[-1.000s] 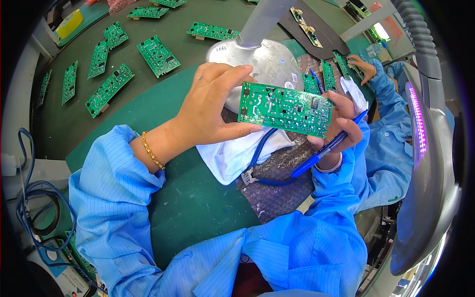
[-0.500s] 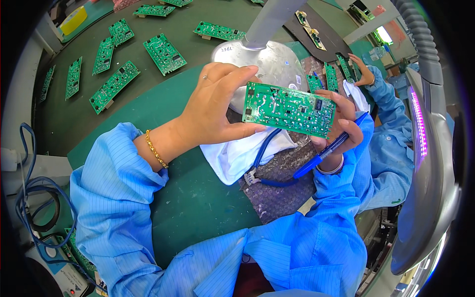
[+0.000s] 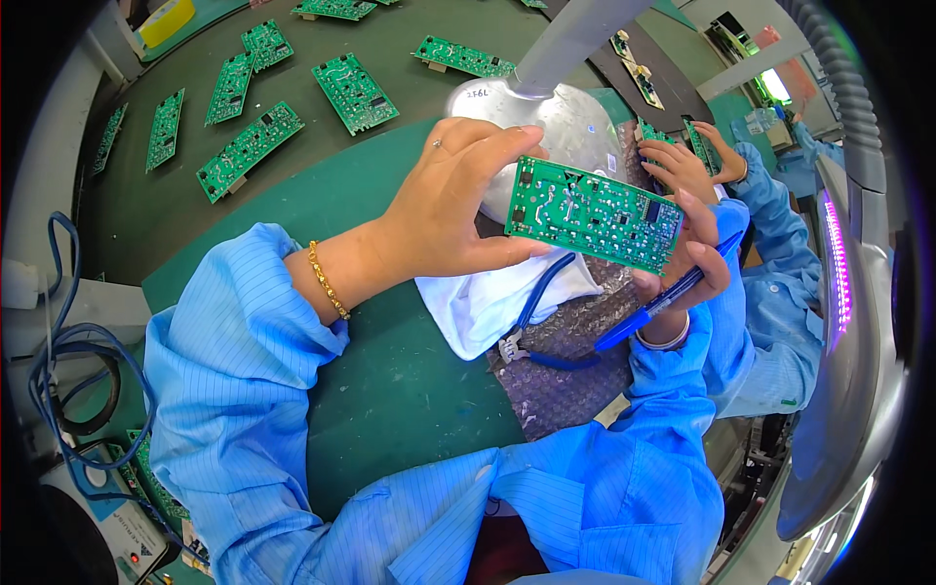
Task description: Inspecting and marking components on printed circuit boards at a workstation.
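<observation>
Above the worktop (image 3: 390, 390), my left hand (image 3: 444, 210) and right hand (image 3: 697, 258) pinch the circuit board (image 3: 595, 214) with closed fingers; I should grip only its edges at nine and three o'clock.

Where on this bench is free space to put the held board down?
Bare green mat lies between the left sleeve and the white cloth. The far belt is crowded with loose boards; bubble wrap and cutters fill the right.

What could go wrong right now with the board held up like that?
The green circuit board is held in the air by its edges between the left hand and right hand; a slip could drop it onto the cutters below. The right hand also holds a blue pen, weakening its grip. A co-worker's hand is close behind and might bump it.
</observation>
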Tool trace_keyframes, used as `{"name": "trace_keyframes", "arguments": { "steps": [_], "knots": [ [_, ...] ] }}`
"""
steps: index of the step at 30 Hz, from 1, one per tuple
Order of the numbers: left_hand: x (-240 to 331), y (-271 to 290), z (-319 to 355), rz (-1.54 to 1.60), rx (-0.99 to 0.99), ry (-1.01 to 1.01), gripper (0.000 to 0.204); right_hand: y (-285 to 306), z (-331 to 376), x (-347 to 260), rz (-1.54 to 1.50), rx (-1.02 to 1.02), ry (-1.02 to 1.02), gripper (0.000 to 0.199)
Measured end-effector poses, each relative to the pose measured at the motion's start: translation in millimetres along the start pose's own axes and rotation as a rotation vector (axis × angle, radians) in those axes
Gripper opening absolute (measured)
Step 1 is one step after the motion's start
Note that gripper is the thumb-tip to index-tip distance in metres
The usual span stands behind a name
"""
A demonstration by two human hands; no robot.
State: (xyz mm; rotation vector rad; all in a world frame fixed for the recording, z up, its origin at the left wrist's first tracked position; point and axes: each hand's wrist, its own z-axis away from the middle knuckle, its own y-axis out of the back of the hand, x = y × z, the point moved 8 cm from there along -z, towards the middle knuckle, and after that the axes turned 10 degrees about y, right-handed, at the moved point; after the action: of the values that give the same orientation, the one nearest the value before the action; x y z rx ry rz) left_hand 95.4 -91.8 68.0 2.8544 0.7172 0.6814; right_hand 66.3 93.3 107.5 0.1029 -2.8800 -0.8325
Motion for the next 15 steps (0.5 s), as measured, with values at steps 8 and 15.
{"name": "trace_keyframes", "arguments": {
  "steps": [8, 15],
  "knots": [
    [-5, -5, 0, 0.137, -0.114, 0.218, 0.062, -8, -4, 6, -0.088, 0.032, -0.048, 0.047],
    [-36, -53, 33, 0.912, -0.53, 1.089, 0.058, -8, -2, 18, -0.021, -0.042, -0.165, 0.04]
  ]
}}
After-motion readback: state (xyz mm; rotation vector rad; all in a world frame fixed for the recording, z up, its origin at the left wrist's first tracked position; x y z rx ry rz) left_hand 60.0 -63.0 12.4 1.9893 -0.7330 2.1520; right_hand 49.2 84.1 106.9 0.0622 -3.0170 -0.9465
